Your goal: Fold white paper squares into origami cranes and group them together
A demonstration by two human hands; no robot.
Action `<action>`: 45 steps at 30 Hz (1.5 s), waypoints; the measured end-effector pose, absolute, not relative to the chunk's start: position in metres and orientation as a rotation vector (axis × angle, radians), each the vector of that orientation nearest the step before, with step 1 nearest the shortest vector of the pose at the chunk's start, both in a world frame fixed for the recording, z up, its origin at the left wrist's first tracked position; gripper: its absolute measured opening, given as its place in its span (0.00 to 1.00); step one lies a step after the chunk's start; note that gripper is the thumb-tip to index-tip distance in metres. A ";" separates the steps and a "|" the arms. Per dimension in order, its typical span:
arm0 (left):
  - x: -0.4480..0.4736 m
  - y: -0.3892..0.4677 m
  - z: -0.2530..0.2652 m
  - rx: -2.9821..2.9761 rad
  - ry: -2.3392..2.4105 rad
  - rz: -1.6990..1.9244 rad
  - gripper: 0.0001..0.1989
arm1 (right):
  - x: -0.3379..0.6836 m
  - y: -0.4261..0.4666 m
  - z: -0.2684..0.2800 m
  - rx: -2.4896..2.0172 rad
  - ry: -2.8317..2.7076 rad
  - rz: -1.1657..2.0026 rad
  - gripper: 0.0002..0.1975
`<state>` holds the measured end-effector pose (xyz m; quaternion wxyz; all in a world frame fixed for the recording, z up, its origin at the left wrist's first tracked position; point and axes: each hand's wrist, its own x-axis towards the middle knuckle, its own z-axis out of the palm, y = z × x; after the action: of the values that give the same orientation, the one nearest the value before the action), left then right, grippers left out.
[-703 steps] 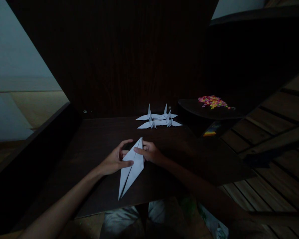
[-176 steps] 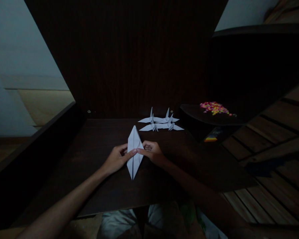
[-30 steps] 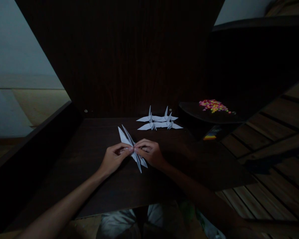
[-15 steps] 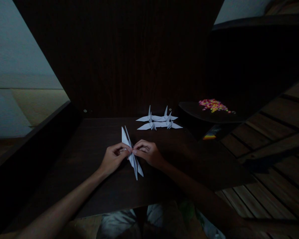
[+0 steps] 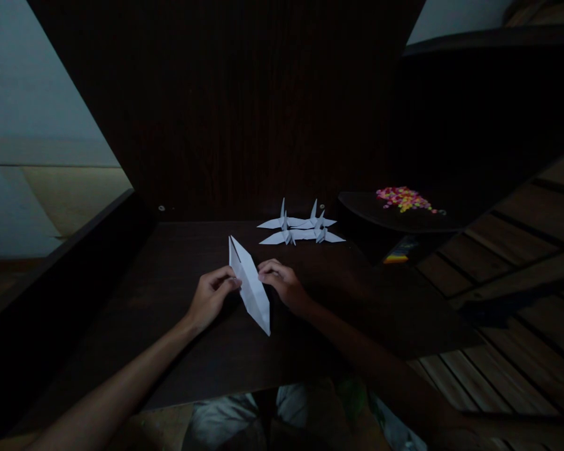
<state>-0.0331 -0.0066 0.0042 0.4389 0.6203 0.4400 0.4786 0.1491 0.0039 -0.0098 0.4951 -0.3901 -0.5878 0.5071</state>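
Observation:
A white folded origami paper (image 5: 252,287) is held slantwise above the dark desk, its long face turned up and pointed at both ends. My left hand (image 5: 212,292) pinches its left edge between thumb and fingers. On the opposite edge, my right hand (image 5: 284,285) grips the paper with thumb and curled fingertips; some of those fingers are hidden behind it. Beyond my hands, several finished white paper cranes (image 5: 302,235) stand close together in two rows, wings outstretched.
Small pink, yellow and red pieces (image 5: 404,198) lie heaped on a dark rounded shelf (image 5: 357,207) at the right. A dark board (image 5: 263,113) rises behind the desk (image 5: 183,369). A low side panel (image 5: 75,263) borders the left. Slatted wood (image 5: 512,313) shows at right.
The paper has gone from narrow, split points to one broad, flat face between my hands. My hands have moved slightly apart, each keeping hold of an edge.

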 end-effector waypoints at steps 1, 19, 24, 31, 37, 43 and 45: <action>-0.033 -0.006 0.004 1.528 1.077 1.196 0.07 | 0.149 0.004 -0.012 -0.955 -1.378 1.347 0.05; -0.026 0.000 -0.001 1.196 0.896 1.317 0.19 | 0.145 0.001 -0.009 -0.915 -1.291 1.295 0.08; -0.029 0.000 0.002 1.329 0.964 1.221 0.09 | 0.145 0.001 -0.012 -0.871 -1.329 1.277 0.08; -0.028 -0.003 0.004 1.359 0.982 1.145 0.13 | 0.145 -0.002 -0.011 -0.890 -1.369 1.237 0.07; -0.027 -0.006 0.005 1.297 0.950 1.149 0.15 | 0.145 -0.007 -0.003 -0.894 -1.394 1.266 0.05; -0.027 -0.007 0.005 1.285 0.920 1.126 0.16 | 0.146 -0.008 -0.004 -0.828 -1.503 1.223 0.08; -0.027 -0.007 0.005 1.279 0.921 1.111 0.16 | 0.146 -0.006 -0.005 -0.839 -1.503 1.238 0.08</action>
<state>-0.0267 -0.0071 0.0053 0.5701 0.5447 0.3926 0.4734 0.1461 -0.0064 -0.0053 0.4886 -0.3452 -0.6185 0.5095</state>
